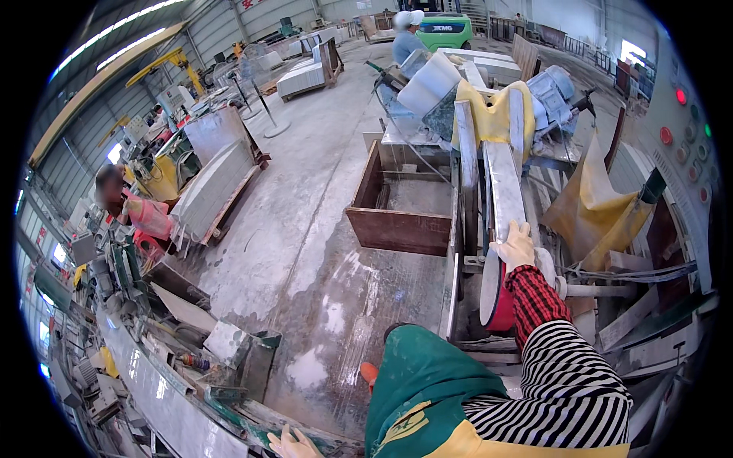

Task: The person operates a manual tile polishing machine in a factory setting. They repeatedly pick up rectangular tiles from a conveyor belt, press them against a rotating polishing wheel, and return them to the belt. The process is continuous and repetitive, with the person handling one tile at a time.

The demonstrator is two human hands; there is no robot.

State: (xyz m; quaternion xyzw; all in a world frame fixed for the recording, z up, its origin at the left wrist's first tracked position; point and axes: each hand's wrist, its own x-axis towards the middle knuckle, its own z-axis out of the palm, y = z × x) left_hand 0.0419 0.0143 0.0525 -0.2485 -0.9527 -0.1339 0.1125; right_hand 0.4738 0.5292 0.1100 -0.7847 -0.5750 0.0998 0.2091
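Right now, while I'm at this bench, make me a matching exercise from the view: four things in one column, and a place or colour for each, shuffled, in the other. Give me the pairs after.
Column one:
1. right hand
2. left hand
3. box
4. vehicle

Column two:
A. green, far back
B. at the near end of the long pale slab
C. brown
D. at the picture's lower edge

Pairs: 1-B, 2-D, 3-C, 4-A.

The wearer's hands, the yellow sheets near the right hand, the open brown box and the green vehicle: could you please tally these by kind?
Hands, left hand and right hand: 2
Yellow sheets: 2
Open brown box: 1
Green vehicle: 1
Total: 6
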